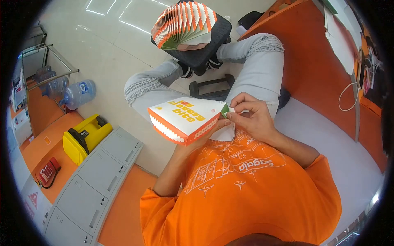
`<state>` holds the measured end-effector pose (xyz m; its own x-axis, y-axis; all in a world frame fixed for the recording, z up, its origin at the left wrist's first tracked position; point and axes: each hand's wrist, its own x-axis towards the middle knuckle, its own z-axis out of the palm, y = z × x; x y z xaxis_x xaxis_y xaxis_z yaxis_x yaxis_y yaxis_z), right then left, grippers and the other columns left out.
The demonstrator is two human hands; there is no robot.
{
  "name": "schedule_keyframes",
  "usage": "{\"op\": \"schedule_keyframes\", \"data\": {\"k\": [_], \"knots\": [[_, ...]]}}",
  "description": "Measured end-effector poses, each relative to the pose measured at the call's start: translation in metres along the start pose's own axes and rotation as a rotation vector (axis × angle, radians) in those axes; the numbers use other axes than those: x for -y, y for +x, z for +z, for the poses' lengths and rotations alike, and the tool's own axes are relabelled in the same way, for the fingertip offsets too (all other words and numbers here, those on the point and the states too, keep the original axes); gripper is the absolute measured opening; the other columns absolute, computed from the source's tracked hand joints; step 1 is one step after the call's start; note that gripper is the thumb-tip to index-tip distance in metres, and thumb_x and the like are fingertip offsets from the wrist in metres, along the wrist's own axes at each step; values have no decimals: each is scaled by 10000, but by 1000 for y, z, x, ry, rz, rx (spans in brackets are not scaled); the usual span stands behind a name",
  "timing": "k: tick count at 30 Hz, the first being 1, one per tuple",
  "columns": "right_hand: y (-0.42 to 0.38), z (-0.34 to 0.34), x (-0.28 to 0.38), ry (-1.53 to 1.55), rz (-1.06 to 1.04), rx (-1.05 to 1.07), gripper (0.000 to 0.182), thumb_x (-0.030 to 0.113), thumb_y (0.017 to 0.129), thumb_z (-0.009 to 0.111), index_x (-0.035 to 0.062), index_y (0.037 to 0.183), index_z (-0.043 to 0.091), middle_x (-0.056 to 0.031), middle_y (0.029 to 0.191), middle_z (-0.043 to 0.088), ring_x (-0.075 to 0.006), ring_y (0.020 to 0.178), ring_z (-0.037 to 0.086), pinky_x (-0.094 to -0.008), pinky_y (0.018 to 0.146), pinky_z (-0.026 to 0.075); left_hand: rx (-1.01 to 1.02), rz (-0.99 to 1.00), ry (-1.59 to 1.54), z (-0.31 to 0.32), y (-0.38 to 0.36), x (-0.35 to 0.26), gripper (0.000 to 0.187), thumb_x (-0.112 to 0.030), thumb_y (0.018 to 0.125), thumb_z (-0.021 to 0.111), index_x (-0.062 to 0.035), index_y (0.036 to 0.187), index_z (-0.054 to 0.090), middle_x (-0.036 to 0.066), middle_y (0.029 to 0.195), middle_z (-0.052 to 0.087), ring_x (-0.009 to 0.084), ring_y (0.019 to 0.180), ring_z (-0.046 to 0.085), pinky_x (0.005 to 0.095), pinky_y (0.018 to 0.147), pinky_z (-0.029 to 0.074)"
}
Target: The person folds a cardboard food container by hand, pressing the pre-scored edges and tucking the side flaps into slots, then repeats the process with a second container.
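Note:
A white and orange paper food box, printed "Joy in every bite" in yellow, is tilted above my lap. My left hand grips its near right side, thumb showing at the edge and the other fingers mostly hidden beneath. At the box's narrow right end, my right hand pinches a small flap between thumb and fingers, where a green inner surface shows. Ahead of my knees, a fanned row of similar orange and white boxes rests on a black stool.
Grey lockers stand at the left, with a yellow plastic bin and a red fire extinguisher beyond. Large water bottles lie by a metal frame. An orange panel rises at the right, near a hanging white cable.

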<state>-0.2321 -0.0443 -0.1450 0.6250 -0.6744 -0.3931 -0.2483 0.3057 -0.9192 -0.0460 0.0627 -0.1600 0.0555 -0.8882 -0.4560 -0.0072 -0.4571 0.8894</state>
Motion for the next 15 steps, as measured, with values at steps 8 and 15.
{"op": "schedule_keyframes", "data": {"k": [8, 15], "knots": [[1, 0, 10, 27, 68, 3, 107, 61, 880, 766, -37, 845, 738, -48, 1000, 602, -97, 855, 596, -217, 654, 536, 7, -57, -110, -4, -4, -17, 277, -268, 953, 766, -52, 1121, 724, 46, 970, 726, 162, 879, 661, 301, 764, 513], [-2, 9, 11, -35, -32, -90, 111, 20, 869, 751, -40, 789, 704, -48, 967, 584, -92, 823, 606, -210, 650, 564, -19, 6, -24, -4, 0, -19, 239, -206, 938, 783, -28, 1082, 715, 47, 988, 738, 140, 896, 691, 267, 773, 545]]}}
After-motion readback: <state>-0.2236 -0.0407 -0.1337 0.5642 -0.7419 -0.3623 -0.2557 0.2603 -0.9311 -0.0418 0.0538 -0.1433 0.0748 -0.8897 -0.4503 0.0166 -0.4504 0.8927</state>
